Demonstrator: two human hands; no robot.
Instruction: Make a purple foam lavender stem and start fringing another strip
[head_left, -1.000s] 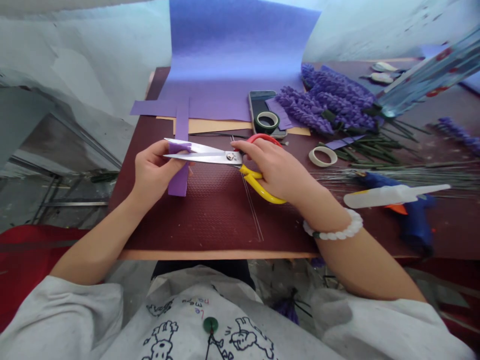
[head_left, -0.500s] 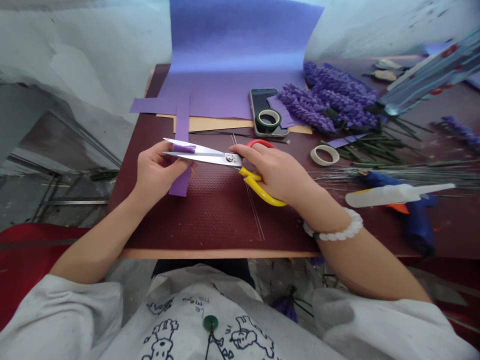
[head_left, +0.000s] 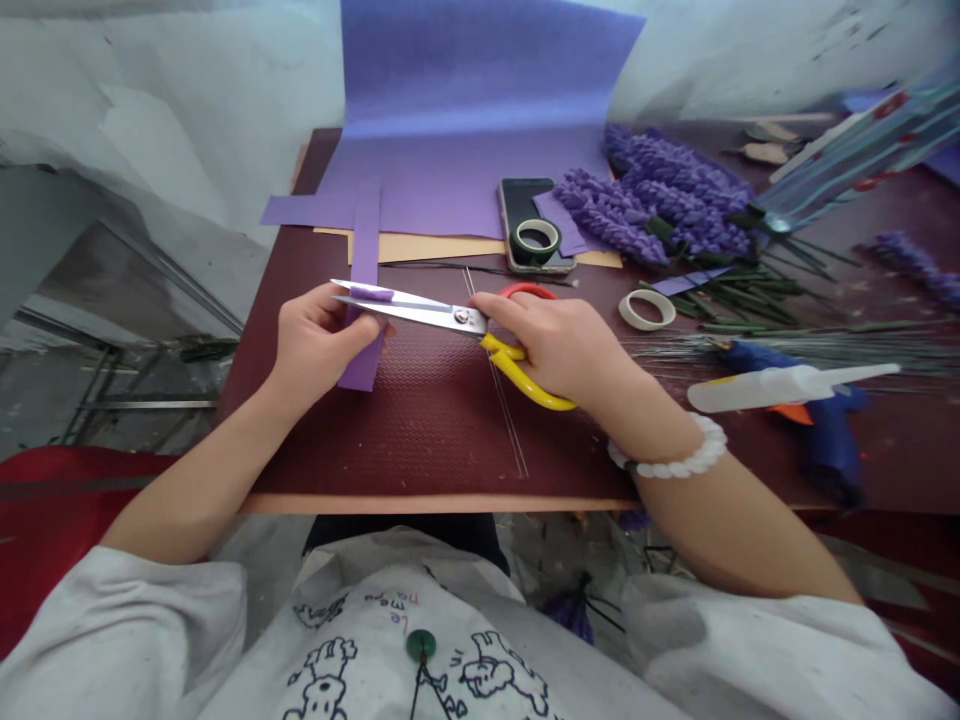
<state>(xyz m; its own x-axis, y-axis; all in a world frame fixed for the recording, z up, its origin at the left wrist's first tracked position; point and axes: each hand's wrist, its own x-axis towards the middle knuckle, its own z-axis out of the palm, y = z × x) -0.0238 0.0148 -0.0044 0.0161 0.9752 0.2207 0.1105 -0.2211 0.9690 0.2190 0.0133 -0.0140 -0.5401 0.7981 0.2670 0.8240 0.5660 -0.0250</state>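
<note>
My left hand [head_left: 319, 335] is closed, pinching a small purple paper piece [head_left: 373, 295] between thumb and fingers; most of that piece is hidden. My right hand [head_left: 559, 345] grips a pair of scissors [head_left: 431, 310] with one red and one yellow handle loop. The blades point left, slightly apart, their tips by my left fingertips, and the paper's edge shows between them. Below and behind the blades runs a long purple paper strip [head_left: 365, 240], its near end emerging under my left hand. Two thin wires [head_left: 506, 410] lie on the table under the scissors.
A large purple sheet [head_left: 465, 180] curves up at the back. A phone [head_left: 517, 200] bears a green tape roll [head_left: 535, 241]. To the right are purple flower spikes [head_left: 667, 190], a white tape roll [head_left: 647, 310], a glue bottle [head_left: 772, 388] and a blue glue gun [head_left: 829, 450].
The scissor blades have drawn closer together around the paper, and their tips sit slightly further right. Both hands otherwise keep nearly the same place.
</note>
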